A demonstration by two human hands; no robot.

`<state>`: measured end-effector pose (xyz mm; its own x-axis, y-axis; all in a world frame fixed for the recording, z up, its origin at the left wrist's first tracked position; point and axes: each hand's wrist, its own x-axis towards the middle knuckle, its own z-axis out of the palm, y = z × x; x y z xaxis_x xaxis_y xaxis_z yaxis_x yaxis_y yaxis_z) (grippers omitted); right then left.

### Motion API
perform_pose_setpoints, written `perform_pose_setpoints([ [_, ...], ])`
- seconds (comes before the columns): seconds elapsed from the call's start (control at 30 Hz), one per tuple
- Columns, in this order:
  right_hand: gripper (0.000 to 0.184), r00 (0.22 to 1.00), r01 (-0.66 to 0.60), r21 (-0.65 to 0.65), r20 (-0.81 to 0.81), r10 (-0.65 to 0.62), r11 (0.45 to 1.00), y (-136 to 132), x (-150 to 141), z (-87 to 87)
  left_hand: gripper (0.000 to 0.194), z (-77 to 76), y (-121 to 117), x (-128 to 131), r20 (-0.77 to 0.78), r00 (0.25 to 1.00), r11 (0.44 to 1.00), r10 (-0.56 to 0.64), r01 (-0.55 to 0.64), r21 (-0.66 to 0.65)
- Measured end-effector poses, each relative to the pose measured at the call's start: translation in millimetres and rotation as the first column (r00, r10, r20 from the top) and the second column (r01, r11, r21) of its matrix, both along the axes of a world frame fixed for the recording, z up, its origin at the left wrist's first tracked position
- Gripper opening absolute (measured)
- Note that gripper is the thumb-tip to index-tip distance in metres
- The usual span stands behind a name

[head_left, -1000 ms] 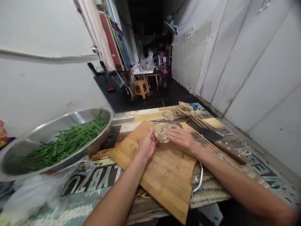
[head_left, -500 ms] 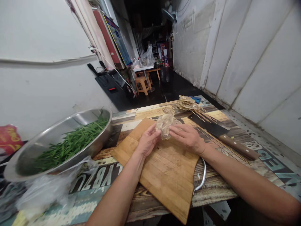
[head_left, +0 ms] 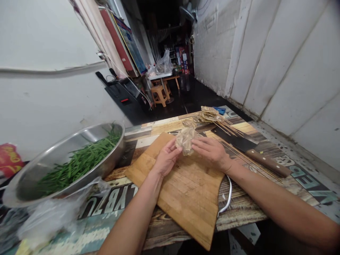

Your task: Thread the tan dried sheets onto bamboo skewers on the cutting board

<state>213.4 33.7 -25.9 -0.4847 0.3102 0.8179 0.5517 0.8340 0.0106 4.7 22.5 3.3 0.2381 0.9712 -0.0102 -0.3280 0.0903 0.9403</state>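
Note:
A thin, crinkled, translucent tan food sheet (head_left: pixel 186 141) is held up over the far part of the wooden cutting board (head_left: pixel 191 198). My left hand (head_left: pixel 168 157) pinches its left edge between thumb and fingers. From the other side my right hand (head_left: pixel 211 152) closes on the right edge, its thumb hidden behind the fingers. Just beyond lies another such piece (head_left: pixel 189 123). Farther right, a stack of similar tan pieces (head_left: pixel 208 114) is threaded on thin wooden skewers (head_left: pixel 230 128).
A cleaver (head_left: pixel 268 163) lies right of the board, with loose skewers (head_left: pixel 255 164) alongside. On the left stands a large steel basin (head_left: pixel 117 148) of cut green stalks (head_left: pixel 82 159). Clear plastic bags (head_left: pixel 53 216) sit before it. The board has a metal handle (head_left: pixel 228 198).
The view has shifted slightly. Both hands keep nearly the same place at the tan sheet, which has turned or flexed a little between the fingers.

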Motion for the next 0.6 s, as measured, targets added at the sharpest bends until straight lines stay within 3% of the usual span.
perform_pose_setpoints([
  [0.17,0.027,0.993,-0.047,-0.040,-0.108,0.042,0.998,4.9,-2.1,-2.8,0.063,2.8,-1.4,3.6,0.004,1.000,1.000,0.015,-0.015,0.023],
  [0.37,0.027,0.980,-0.139,-0.150,-0.165,0.113,0.979,8.0,-4.8,-7.0,0.062,1.6,-2.4,3.2,-0.006,1.000,0.998,0.031,-0.031,-0.048],
  [0.6,0.021,0.990,-0.037,-0.267,-0.139,-0.001,0.963,-3.3,-10.5,0.1,0.066,-2.3,-4.1,9.9,-0.025,0.996,0.995,0.086,-0.088,-0.054],
])
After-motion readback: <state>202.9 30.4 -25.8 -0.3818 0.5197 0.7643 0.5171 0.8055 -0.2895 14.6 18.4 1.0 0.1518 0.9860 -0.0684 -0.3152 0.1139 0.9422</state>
